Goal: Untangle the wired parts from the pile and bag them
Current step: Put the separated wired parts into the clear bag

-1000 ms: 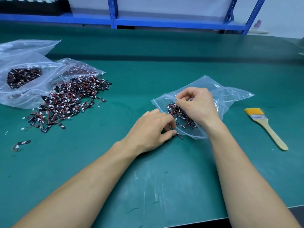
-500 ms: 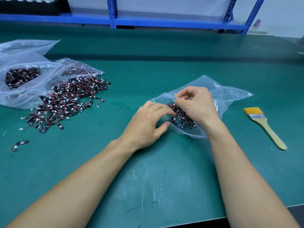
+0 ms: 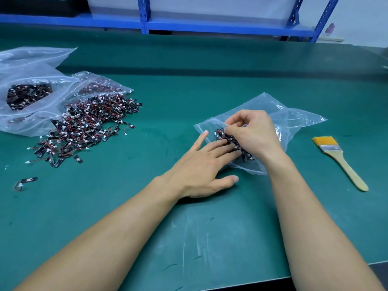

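Green bench mat [image 3: 189, 238] with blue racking [image 3: 144, 15] along the back wall, that's the whole setup. Everything happens at the small clear bag [image 3: 294, 118] lying flat in the middle of it. The bag's long axis runs diagonally, with the open mouth at the near-left end facing the person's left hand [image 3: 201, 171] and the closed corner pointing off to the far right.

The right hand [image 3: 252, 131] sits over the bag with curled fingers, pinching the top film at the mouth to keep it lifted. The left hand is flat and relaxed, with straight fingers reaching into the mouth onto the clump of bagged parts [image 3: 222, 135] and the thumb resting on the mat. Half a second back those fingers were curled in at the mouth, and a second ago they were pinching a part just outside it, so they've straightened out since.

The loose pile [image 3: 84, 127] of wired parts is well to the left of the bag, a long heap slanting from near-left to far-right. It spills out of the big bags [image 3: 31, 70] further left. One stray part [image 3: 27, 181] lies left of the bag, nearer than the pile.

A paintbrush [image 3: 340, 158] lies right of the bag, bristles pointing away and wooden handle toward the near edge.

The black tabs have little white markings, way too small to read.
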`<act>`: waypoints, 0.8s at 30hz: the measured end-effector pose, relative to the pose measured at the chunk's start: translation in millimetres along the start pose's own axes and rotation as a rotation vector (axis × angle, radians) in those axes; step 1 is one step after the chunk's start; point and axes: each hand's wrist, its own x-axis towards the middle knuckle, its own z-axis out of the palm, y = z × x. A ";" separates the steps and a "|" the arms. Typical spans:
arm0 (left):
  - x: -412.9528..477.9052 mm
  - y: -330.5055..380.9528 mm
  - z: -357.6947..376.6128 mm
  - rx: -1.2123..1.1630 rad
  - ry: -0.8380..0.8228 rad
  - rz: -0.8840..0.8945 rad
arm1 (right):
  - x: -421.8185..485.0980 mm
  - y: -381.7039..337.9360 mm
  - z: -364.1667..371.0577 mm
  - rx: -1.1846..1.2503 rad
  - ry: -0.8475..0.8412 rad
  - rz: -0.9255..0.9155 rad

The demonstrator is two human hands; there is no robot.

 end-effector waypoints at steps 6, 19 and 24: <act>-3.1 -1.4 -1.2 -0.037 0.026 -0.002 | -4.0 -3.3 -1.1 -0.087 -0.013 -0.017; -49.4 -29.7 -27.2 -0.205 0.156 -0.070 | -17.9 -12.0 12.2 -0.505 -0.421 -0.274; -90.5 -81.4 -39.7 -0.085 0.267 -0.331 | -16.9 -9.0 10.4 -0.624 -0.350 -0.223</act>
